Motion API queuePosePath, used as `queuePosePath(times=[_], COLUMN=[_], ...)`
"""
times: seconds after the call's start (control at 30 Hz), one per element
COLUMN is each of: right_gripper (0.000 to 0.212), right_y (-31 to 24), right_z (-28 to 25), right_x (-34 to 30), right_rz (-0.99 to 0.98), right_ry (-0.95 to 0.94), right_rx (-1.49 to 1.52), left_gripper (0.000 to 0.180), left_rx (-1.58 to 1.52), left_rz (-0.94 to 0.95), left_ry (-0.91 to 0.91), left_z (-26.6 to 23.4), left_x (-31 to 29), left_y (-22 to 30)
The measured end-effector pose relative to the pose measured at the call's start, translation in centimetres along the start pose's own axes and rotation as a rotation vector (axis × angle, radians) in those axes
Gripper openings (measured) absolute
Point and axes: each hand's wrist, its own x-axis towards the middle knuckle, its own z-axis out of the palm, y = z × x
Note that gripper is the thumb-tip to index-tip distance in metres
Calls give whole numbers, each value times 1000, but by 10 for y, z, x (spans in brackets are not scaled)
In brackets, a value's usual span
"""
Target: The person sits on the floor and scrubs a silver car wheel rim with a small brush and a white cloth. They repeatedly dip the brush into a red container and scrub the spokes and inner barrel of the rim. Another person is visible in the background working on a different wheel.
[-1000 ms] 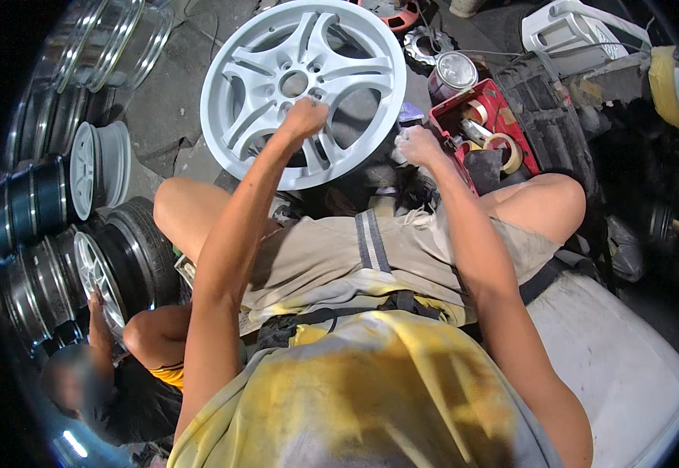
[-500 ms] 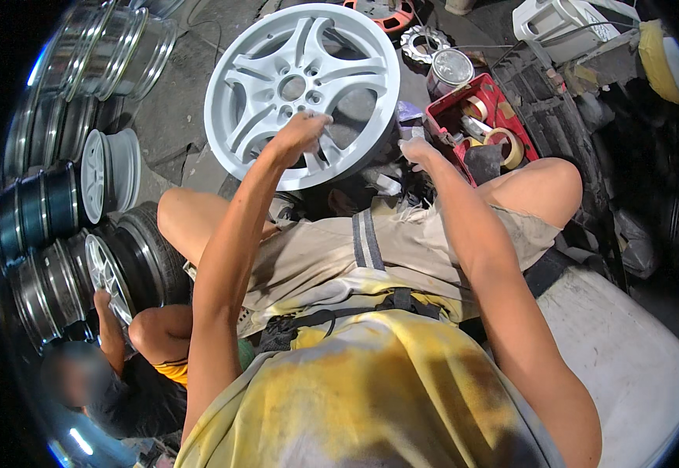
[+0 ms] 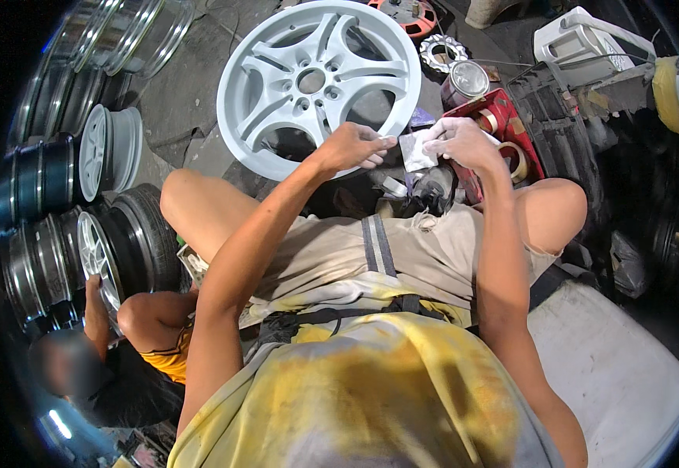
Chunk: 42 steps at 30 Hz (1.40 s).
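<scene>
Shirt [image 3: 355, 390]: loose cloth, blotched yellow, pale grey and brown, creased down the front. Waist strap [image 3: 353, 312]: narrow, black, with dark buckle-like piece [image 3: 406, 303] near the middle and bunched black fabric [image 3: 279, 327] at the left. Shorts [image 3: 316, 246]: beige, smudged, wrinkled; vertical band [image 3: 378, 246] in dark grey with pale centre line. Forearms [image 3: 277, 210] and knees [image 3: 183, 199]: bare. Left hand [image 3: 351, 147] and right hand [image 3: 466, 143]: bare, dusty at the fingers.

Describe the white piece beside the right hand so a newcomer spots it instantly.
Find the large pale spoked wheel, top centre. Off its lower-right edge, at the right hand, is the flat white piece, plainly bigger than the white scrap below it.
</scene>
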Motion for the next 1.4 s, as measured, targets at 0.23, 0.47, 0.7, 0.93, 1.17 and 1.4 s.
queuePosePath(times=[0.23, 0.47, 0.7, 0.93, 1.17, 1.4], right_gripper=[30, 28, 28, 26, 30, 31], right_y=[-59, -87, -117, -125, -77, -83], right_z=[4, 22, 31, -51, -60, -54], right_x=[-19, -7, 7, -16, 15, 24], right_rz=[-184, -385, -536, -540, -539, -518], right_ry=[104, 58, 195, 382, 411, 474], right_rx=[205, -113, -203, -598, -622, -660], left_gripper=[26, 33, 36, 33, 31, 35], left_rx=[-233, 31, 412, 1227, 1358, 1505], left_rz=[206, 359, 619, 793, 958, 983], left_ry=[-7, -36, -49, -22, -157, -171], left_z=[-10, -55, -75, -88, -117, -102], left_x=[-2, -25, -21, -20, 12, -1], left_y=[25, 50, 57, -49, -67, -66])
